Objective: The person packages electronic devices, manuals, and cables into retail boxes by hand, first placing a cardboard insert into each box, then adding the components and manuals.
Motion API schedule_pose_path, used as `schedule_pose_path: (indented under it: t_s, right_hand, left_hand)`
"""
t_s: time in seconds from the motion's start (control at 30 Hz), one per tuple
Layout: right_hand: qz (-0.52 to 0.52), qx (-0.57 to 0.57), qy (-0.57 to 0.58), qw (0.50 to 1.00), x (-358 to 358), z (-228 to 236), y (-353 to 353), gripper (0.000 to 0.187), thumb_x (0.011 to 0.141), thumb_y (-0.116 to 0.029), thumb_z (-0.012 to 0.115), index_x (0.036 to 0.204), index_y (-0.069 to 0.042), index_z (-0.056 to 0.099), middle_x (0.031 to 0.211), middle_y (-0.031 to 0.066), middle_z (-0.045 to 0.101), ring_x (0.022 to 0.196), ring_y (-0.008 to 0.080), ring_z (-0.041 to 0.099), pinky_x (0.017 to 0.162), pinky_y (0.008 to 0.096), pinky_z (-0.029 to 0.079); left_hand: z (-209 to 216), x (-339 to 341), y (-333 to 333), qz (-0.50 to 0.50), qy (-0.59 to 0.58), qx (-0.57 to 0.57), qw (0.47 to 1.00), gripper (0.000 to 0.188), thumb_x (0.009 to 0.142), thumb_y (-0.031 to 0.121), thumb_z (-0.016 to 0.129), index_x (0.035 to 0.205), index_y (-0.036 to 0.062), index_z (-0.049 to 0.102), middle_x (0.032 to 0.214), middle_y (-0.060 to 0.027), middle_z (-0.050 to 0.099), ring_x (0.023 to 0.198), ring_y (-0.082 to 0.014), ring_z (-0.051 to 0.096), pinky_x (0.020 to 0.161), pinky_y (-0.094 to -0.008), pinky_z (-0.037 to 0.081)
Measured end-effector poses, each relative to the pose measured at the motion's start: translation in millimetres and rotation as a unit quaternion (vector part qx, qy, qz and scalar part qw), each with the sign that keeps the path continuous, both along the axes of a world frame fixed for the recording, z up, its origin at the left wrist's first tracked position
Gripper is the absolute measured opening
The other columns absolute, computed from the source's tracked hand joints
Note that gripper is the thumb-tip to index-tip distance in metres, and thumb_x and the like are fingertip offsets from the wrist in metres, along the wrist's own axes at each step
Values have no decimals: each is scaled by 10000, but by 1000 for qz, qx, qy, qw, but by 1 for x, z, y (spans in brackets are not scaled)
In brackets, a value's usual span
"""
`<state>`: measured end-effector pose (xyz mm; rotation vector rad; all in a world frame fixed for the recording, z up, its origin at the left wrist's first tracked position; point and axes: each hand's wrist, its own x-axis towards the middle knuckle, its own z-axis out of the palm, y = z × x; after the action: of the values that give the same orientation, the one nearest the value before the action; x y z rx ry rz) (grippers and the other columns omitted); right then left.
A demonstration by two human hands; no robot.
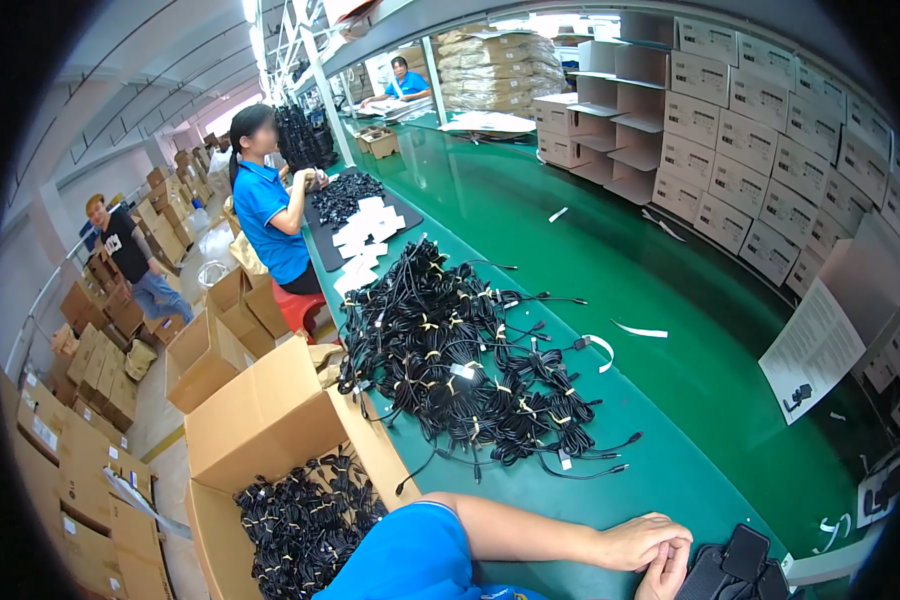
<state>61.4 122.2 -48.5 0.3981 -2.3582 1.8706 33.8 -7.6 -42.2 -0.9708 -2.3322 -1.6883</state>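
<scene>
My left hand (pixel 632 541) and my right hand (pixel 672 572) meet at the lower right, over the green tabletop (pixel 570 500). Both have their fingers curled in against each other; whatever may lie between them is hidden. Right beside them lie black flat items (pixel 740 560), partly cut off by the picture's lower edge. A large heap of black cables (pixel 450 350), bundled with pale ties, spreads over the table ahead of my left arm. To the left of that arm, an open cardboard box (pixel 245 410) holds many more black cable bundles (pixel 310 520).
A co-worker in a blue shirt (pixel 270 220) sits beyond the heap, near white pieces (pixel 365 235) and small black parts (pixel 345 195). Stacked white boxes (pixel 730 150) line the right side. A printed sheet (pixel 812 345) hangs there. Cartons (pixel 85 480) fill the left floor.
</scene>
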Motion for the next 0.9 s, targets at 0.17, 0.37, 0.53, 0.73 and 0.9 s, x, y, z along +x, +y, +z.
schedule_pose_path:
  t_s: [0.17, 0.37, 0.53, 0.73, 0.9]
  right_hand:
    - [-17, -19, -103, 994, 9, 28, -10, 153, 909, -115, 437, 1025, -20, 471, 910, 61, 517, 733, 126, 481, 645, 205, 404]
    - [8, -28, -53, 998, 5, 18, -6, 141, 904, -102, 445, 1014, -22, 482, 895, 50, 517, 665, 104, 458, 582, 195, 388]
    - [1, -26, -56, 998, 6, 19, -7, 133, 903, -102, 448, 994, -20, 499, 888, 47, 516, 644, 102, 444, 572, 199, 384]
    - [15, -51, -43, 998, 5, 18, -7, 121, 900, -93, 441, 975, -16, 495, 842, 51, 517, 590, 93, 432, 525, 194, 373]
    - [35, -73, -47, 996, 4, 22, -8, 96, 890, -62, 414, 955, -4, 455, 691, 71, 535, 477, 77, 430, 424, 176, 353]
  left_hand:
    - [4, 1, -4, -11, -82, -8, 997, 264, 810, 104, 477, 1070, 78, 509, 1005, -76, 581, 936, -276, 525, 837, -357, 397]
    - [6, 1, -4, -17, -110, -1, 994, 235, 814, 115, 470, 1042, 89, 523, 996, -73, 583, 943, -279, 518, 835, -360, 398]
    - [3, 0, -3, -10, -84, -12, 996, 221, 816, 125, 466, 1026, 85, 521, 993, -69, 582, 943, -283, 517, 835, -364, 397]
    - [5, -1, -5, -18, -80, -16, 996, 207, 813, 125, 467, 1009, 85, 521, 992, -68, 581, 957, -291, 512, 841, -369, 395]
    - [8, -1, -5, -25, -81, -16, 996, 207, 809, 122, 467, 1006, 85, 521, 994, -70, 578, 969, -292, 506, 846, -369, 392]
